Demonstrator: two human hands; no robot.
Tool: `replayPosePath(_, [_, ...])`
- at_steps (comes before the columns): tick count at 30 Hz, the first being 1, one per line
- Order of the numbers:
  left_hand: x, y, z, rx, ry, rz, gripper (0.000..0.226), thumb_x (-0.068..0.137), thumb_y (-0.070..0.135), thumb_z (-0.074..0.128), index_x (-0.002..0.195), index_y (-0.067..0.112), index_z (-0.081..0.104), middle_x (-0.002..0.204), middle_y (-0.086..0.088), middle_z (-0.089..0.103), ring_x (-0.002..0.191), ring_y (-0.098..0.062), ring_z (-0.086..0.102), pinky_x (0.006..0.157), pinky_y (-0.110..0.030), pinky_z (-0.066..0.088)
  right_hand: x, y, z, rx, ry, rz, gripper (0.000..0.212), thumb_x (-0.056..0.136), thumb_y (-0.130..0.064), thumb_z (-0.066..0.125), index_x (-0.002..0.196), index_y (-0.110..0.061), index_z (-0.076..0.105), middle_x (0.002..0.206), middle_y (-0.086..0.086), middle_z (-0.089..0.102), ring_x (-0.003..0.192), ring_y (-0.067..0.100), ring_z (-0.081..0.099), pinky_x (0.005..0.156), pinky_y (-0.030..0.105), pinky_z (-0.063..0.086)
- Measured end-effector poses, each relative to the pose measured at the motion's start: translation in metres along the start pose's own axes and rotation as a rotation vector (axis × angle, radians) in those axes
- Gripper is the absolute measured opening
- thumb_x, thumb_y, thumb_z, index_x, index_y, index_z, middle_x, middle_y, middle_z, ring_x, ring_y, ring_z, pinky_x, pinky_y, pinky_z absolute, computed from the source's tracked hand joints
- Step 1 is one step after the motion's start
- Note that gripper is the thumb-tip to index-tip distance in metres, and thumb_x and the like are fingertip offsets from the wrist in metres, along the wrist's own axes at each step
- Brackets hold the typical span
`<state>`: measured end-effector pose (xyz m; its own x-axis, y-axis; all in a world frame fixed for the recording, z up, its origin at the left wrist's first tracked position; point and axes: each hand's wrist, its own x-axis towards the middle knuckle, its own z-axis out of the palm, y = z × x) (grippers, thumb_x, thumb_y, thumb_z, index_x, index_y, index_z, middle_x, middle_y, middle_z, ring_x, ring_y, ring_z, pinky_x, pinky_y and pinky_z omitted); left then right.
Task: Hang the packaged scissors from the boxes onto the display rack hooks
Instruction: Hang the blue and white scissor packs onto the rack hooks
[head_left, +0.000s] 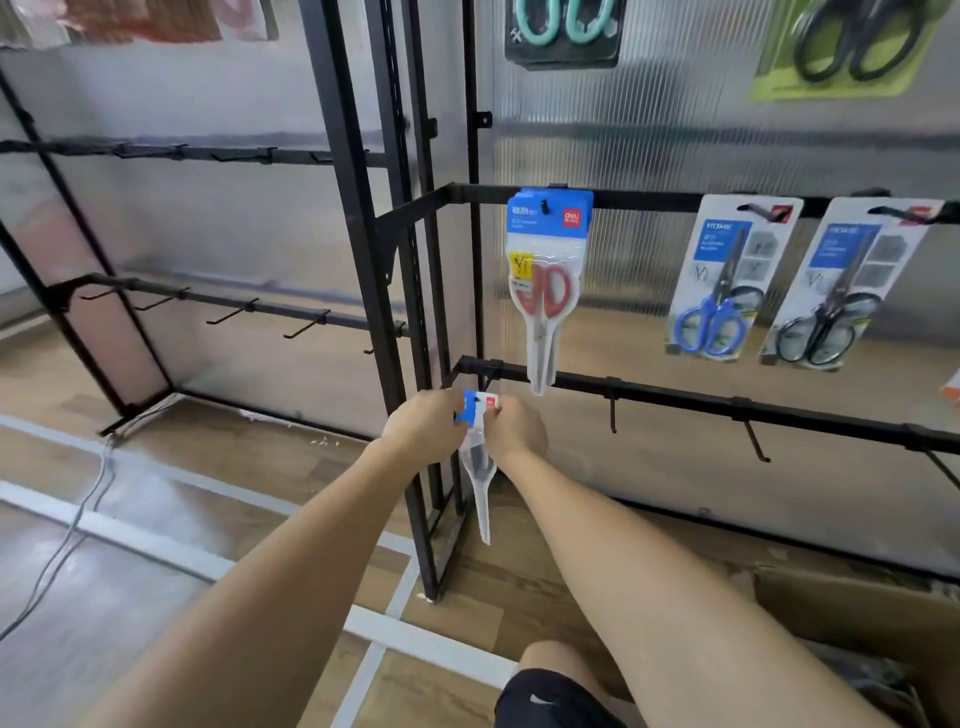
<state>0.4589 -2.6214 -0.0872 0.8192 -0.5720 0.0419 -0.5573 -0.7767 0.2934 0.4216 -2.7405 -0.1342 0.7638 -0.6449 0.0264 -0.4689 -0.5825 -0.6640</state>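
Note:
A packaged pair of scissors (478, 467) with a blue and white header card hangs between my hands, its clear pointed tip down. My left hand (423, 423) pinches the left side of the header; my right hand (517, 428) pinches the right side. The header sits just under the leftmost hook (491, 376) of the lower black rail (727, 402). On the rail above hang a pack of red-handled scissors (545, 291), a blue-handled pack (724, 280) and a black-handled pack (841, 291).
Bare hooks (756, 441) stick out along the lower rail to the right. A black rack upright (384, 322) stands just left of my hands. A second rack with bare hooks (228, 314) is farther left. An open cardboard box (857, 618) lies at lower right. A cable (78, 519) runs across the floor.

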Motion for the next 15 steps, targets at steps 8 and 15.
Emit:
replayPosePath(8, [0.007, 0.0, -0.003, -0.048, -0.071, -0.022, 0.022, 0.097, 0.025, 0.056, 0.119, 0.021, 0.053, 0.101, 0.0, 0.056, 0.082, -0.012, 0.053, 0.058, -0.022, 0.045, 0.001, 0.018, -0.003, -0.001, -0.126, 0.133, 0.016, 0.104, -0.025, 0.047, 0.099, -0.013, 0.057, 0.101, 0.005, 0.061, 0.084, 0.019, 0.053, 0.071, 0.03, 0.041])
replayPosePath(15, [-0.014, 0.023, 0.019, 0.041, -0.151, 0.045, 0.036, 0.098, 0.027, 0.05, 0.132, 0.018, 0.051, 0.119, -0.007, 0.061, 0.101, -0.025, 0.058, 0.083, -0.036, 0.05, -0.03, 0.084, -0.029, -0.058, -0.297, -0.068, 0.048, 0.1, -0.028, 0.056, 0.146, -0.016, 0.045, 0.146, 0.004, 0.051, 0.133, 0.025, 0.049, 0.108, 0.036, 0.041])
